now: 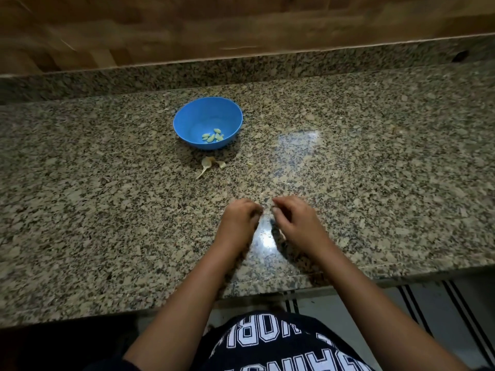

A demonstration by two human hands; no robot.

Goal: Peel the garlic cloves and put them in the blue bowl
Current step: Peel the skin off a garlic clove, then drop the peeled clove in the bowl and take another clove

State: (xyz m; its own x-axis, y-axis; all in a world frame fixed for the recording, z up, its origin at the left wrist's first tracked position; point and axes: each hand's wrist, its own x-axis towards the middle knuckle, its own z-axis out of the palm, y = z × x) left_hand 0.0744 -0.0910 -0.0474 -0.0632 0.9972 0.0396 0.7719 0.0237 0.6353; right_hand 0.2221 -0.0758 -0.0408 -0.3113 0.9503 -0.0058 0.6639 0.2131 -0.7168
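Garlic cloves [213,136], roughly six; one blue bowl [187,121]

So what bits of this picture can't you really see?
Head view:
What, if anything, the left hand and right hand pinch: curled fingers and motion blur hide it.
How many garlic cloves lie in the blue bowl: too small, clumped.
The dark spot far back on the right: blurred.
The shirt lettering: cut off by the bottom edge.
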